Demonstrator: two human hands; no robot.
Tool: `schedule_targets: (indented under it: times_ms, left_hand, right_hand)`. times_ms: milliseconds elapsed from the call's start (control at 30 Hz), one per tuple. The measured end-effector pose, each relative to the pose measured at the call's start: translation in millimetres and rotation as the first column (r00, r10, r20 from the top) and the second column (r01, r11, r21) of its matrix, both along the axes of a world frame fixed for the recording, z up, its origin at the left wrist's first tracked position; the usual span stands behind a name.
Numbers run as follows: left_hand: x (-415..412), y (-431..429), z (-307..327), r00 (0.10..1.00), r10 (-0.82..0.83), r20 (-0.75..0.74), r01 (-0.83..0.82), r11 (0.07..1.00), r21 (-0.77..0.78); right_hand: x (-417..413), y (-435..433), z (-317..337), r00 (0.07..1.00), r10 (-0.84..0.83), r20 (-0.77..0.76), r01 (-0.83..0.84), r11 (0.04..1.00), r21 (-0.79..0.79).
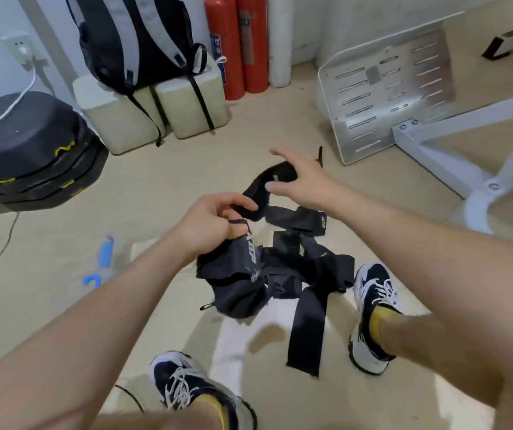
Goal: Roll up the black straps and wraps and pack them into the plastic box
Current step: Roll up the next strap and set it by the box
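- Our left hand point(214, 221), at the centre of the frame, pinches one end of a black strap point(253, 193) between thumb and curled fingers.
- The strap is wide and matte, and arcs up to the right.
- Below it, a tangled pile of black straps and wraps point(283, 265) lies unrolled on the floor point(155, 169).
- Our right hand point(301, 181), fingers spread, covers the strap's far end; we cannot tell whether it grips.

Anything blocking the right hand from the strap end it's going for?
Nothing visible. The right hand is at the raised end of the black strap, thumb beside it. The left hand pinches the same strap lower down. Whether the right grip is closed cannot be told.
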State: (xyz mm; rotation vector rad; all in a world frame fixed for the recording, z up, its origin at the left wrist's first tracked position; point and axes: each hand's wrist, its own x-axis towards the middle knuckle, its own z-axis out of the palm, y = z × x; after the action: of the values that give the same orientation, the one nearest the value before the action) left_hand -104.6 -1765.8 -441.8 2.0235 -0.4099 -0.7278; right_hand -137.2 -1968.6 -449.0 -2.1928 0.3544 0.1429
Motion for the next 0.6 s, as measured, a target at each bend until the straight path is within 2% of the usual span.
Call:
schedule_targets:
  times_ms: [33, 67, 100, 167, 267, 367, 467, 533, 600]
  left_hand:
    - [-0.5, -8.6, -8.3, 0.998, 0.023, -0.051, -0.027, 0.997, -0.067]
    - [-0.1, -16.8, -17.0, 0.995, 0.034, -0.094, -0.046, 0.991, -0.128]
    - [1.0, -24.5, -26.4, 0.992, 0.034, -0.120, -0.054, 0.984, -0.168]
    - [4.8, -36.4, -47.9, 0.995, 0.004, -0.096, -0.019, 0.989, -0.145]
    - [7.6, -52.1, -82.5, 0.997, -0.076, 0.034, 0.076, 0.997, -0.012]
    - [11.2, -68.6, -107.6, 0.996, -0.064, 0.062, 0.062, 0.998, 0.030]
    - [21.6, -79.9, -126.0, 1.000, -0.006, -0.007, 0.006, 1.000, 0.031]
    - [27.3, -83.3, -141.0, 1.000, -0.005, -0.012, 0.006, 0.996, 0.084]
    - [27.7, -86.9, -156.5, 0.995, -0.082, 0.058, 0.070, 0.978, 0.197]
  right_hand:
    - [-5.3, 4.7, -14.3, 0.994, 0.004, -0.107, 0.028, 0.954, 0.298]
    - [-12.0, 9.8, -30.1, 0.974, 0.073, -0.216, 0.040, 0.877, 0.479]
    - [-20.0, 14.1, -46.5, 0.947, 0.160, -0.278, 0.017, 0.840, 0.542]
    - [-33.3, 14.9, -74.4, 0.917, 0.250, -0.311, -0.052, 0.848, 0.528]
    - [-41.6, -5.1, -94.7, 0.880, 0.329, -0.343, -0.120, 0.852, 0.510]
    - [-42.8, -29.8, -109.9, 0.792, 0.406, -0.457, -0.103, 0.826, 0.555]
    - [-42.9, -46.1, -134.6, 0.760, 0.342, -0.552, -0.050, 0.878, 0.475]
    - [-42.5, -53.6, -149.8, 0.797, 0.233, -0.557, 0.040, 0.901, 0.433]
    - [-39.0, -57.9, -164.0, 0.838, 0.165, -0.519, 0.017, 0.944, 0.329]
